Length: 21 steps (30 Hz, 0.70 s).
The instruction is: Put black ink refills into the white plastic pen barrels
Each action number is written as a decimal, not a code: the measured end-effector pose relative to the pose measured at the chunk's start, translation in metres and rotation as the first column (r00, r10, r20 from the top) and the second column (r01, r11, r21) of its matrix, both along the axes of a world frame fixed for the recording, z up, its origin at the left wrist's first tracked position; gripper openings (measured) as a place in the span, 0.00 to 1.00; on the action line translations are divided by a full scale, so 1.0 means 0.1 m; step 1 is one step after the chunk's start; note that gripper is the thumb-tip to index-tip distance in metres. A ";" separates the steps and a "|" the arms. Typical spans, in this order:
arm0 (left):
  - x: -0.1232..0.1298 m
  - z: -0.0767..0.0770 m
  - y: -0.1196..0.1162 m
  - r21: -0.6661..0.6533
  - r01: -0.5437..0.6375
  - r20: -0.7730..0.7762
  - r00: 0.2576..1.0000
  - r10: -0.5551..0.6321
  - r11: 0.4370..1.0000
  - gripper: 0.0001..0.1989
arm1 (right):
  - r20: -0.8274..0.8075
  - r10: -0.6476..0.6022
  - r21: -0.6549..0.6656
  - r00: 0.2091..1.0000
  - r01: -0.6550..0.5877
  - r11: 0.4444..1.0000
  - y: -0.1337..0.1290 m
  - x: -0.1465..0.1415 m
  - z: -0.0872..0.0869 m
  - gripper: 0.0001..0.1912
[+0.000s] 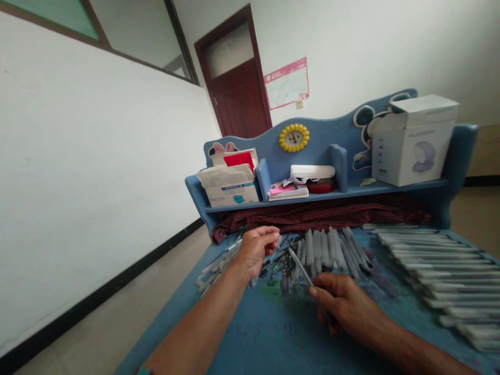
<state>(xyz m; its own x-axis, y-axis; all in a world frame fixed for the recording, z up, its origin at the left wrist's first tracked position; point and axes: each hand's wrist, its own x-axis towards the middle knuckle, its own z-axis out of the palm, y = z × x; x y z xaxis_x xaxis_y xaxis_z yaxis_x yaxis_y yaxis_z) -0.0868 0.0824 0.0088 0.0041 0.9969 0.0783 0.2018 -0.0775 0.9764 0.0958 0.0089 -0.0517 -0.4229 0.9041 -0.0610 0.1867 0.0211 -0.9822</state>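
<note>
My right hand is closed around a slim pen, its pointed end tilted up and to the left. Over the left part of the desk, my left hand has thumb and fingers pinched together; whatever is in them is too small to make out. Beneath and beside it lie loose translucent pen parts. Just beyond the held pen stretches a row of clear pen barrels, with thin dark pieces at its left. Many pens are stacked in a long row at the right.
A blue desk carries a shelf at its back. On it stand a mask box, papers, a red round case and a large white box. Checked cloth lies under the shelf.
</note>
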 end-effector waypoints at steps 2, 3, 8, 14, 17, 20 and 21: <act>0.01 -0.04 -0.07 -0.040 0.008 0.105 0.994 -0.003 0.999 0.11 | 0.007 0.007 0.015 1.000 -0.007 1.000 -0.01 0.00 0.01 0.13; 0.02 -0.06 -0.10 -0.056 0.013 0.142 0.990 -0.005 0.998 0.11 | 0.013 0.010 0.020 1.000 -0.010 1.000 -0.01 0.00 0.01 0.13; 0.08 -0.07 -0.16 -0.120 0.043 0.336 0.942 -0.001 0.992 0.08 | 0.049 0.017 0.035 0.999 -0.019 0.999 -0.02 0.00 0.00 0.13; 0.11 -0.06 -0.22 -0.131 0.075 0.410 0.912 -0.015 0.989 0.07 | 0.063 0.014 0.023 0.998 -0.016 1.000 -0.01 -0.01 -0.01 0.13; 0.13 -0.07 -0.24 -0.138 0.097 0.396 0.918 -0.035 0.986 0.08 | 0.068 0.012 0.032 0.998 -0.014 0.999 -0.02 -0.01 0.00 0.13; 0.14 -0.08 -0.26 -0.129 0.131 0.351 0.933 -0.078 0.983 0.08 | 0.079 0.001 0.036 0.997 -0.004 0.999 -0.03 -0.01 0.02 0.13; 0.14 -0.08 -0.26 -0.121 0.141 0.321 0.942 -0.096 0.983 0.07 | 0.084 -0.003 0.040 0.996 0.000 0.999 -0.04 -0.01 0.02 0.13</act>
<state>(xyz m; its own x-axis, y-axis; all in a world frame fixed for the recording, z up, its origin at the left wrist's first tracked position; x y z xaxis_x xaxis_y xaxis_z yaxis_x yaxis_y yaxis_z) -0.0728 0.0561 0.0012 0.1210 0.9916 -0.0459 -0.1176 0.0602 0.9912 0.0953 0.0052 -0.0495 -0.4166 0.9071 -0.0605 0.2688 0.0593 -0.9614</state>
